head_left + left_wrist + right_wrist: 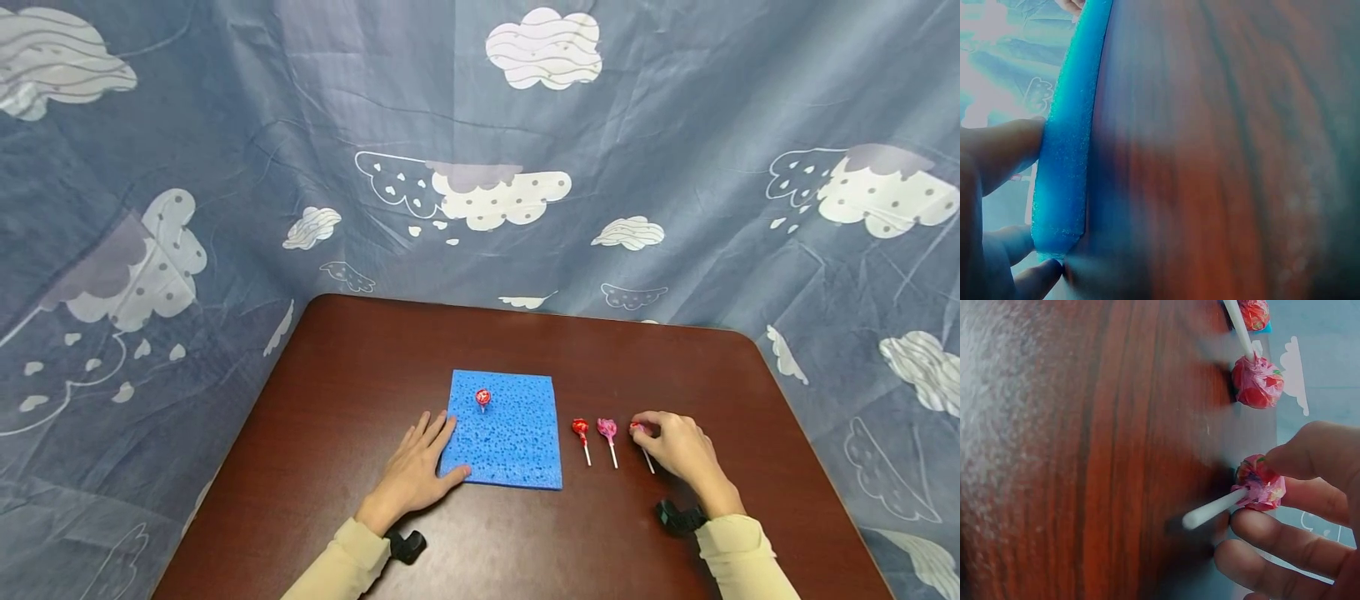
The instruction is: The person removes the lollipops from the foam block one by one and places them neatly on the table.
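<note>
A blue foam block (517,446) with a pitted top lies at the table's middle. My left hand (416,467) has its fingers stretched out along the block's left side, the thumb reaching over the near left corner. In the left wrist view its fingers meet the edge of the foam (1063,175). One red lollipop (483,397) stands in the foam, head up. To the right, my right hand (678,446) pinches the wrapped head of a pink-and-red lollipop (1260,490) between thumb and fingers; its white stick (1213,510) points back toward the near side, low over the wood.
Between the foam and the right hand lie a red lollipop (581,427) and a pink lollipop (607,427), sticks toward the near edge. The dark brown table (375,350) backs onto a blue-grey curtain (420,100) with cloud prints.
</note>
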The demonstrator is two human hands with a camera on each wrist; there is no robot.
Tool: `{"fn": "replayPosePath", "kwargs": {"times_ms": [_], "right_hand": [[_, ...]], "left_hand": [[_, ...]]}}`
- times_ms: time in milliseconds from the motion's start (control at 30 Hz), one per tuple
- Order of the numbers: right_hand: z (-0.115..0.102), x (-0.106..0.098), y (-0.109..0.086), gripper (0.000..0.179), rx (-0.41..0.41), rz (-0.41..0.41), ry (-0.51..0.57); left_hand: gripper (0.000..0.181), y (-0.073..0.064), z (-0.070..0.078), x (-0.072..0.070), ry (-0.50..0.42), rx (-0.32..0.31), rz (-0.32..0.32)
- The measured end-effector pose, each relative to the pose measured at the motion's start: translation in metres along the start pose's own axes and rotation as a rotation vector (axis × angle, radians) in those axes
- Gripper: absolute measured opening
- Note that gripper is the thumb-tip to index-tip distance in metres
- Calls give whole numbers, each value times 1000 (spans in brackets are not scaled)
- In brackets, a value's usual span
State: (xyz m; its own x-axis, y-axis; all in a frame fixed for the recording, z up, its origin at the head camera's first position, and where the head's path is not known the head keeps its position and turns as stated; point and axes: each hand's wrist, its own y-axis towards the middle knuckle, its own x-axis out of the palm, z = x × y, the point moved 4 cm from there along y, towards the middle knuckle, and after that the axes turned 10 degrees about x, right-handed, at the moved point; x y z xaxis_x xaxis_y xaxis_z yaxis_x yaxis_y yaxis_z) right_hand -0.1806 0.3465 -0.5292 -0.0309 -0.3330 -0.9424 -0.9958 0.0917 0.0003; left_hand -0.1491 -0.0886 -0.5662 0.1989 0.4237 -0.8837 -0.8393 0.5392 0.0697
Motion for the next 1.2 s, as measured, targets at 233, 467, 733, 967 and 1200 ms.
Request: {"fn": "replayPosePath", "kwargs": {"times_ms": [233,467,733,967,1200], "right_hand": [[-1,5,-1,20,13,9,4],[-3,6,-3,21,12,33,15],[-48,-33,-2,26,-57,324,106],[-152,-47,-6,40,-232,436,212],[-220,-7,-5,47,-350,300,205]], "left_hand": [[88,-3,-2,2,-5,3,-1],[88,-6,-4,3,-18,-3,2],[88,-5,-5,1,-18,-12,2],[89,-4,-4,0,-22,-18,-2],[89,-1,-1,-2,-26,-23,-5]]}}
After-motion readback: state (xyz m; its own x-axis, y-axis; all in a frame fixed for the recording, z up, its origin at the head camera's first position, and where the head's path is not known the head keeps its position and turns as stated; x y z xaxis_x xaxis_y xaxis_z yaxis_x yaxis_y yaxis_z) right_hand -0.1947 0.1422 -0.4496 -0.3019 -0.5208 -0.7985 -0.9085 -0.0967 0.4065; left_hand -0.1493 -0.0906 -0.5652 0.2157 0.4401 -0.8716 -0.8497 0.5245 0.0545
